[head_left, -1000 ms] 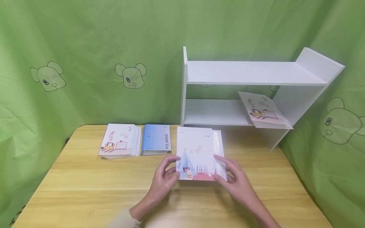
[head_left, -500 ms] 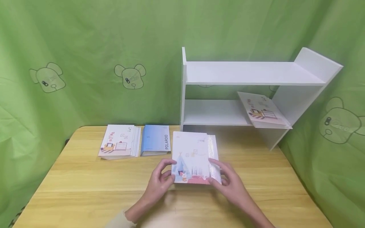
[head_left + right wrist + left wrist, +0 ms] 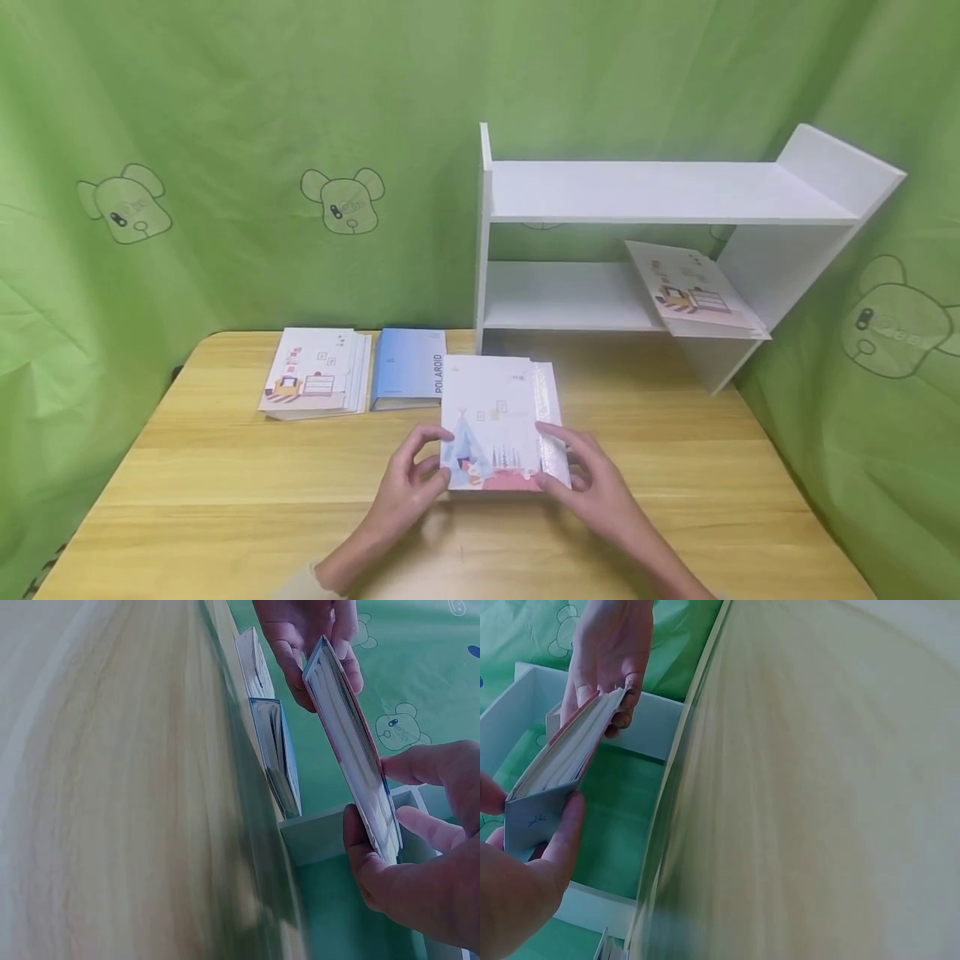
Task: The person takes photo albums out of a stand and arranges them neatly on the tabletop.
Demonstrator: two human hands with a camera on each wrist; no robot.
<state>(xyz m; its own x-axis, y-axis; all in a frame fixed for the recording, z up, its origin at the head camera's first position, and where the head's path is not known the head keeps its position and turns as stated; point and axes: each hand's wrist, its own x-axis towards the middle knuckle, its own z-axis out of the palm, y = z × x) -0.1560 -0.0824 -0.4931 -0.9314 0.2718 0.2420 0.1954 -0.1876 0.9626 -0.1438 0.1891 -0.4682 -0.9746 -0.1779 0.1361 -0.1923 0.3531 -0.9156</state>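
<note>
Both hands hold a photo album (image 3: 491, 417) over the middle of the table, its white cover printed with a blue tent and a pink rug. My left hand (image 3: 405, 483) grips the left edge, thumb and fingers on either side of the spine in the left wrist view. The opposite edge is pinched by my right hand (image 3: 596, 487), beside a clear sleeve strip that sticks out past the cover. White page edges of the album (image 3: 352, 742) show between the covers in the right wrist view. Its upper left corner overlaps a blue POLAROID album (image 3: 407, 362) in the head view.
Left of the blue album lies another white album (image 3: 307, 362) with an orange armchair print. A white two-tier shelf (image 3: 637, 190) stands at the back right, and a similar album (image 3: 693, 287) lies tilted on its lower board. Green curtain (image 3: 247, 100) hangs behind the wooden table (image 3: 225, 533).
Both hands have moved left and slightly toward the person, carrying the tent-print album with them. The grip looks the same, and the albums on the table and shelf have stayed put.
</note>
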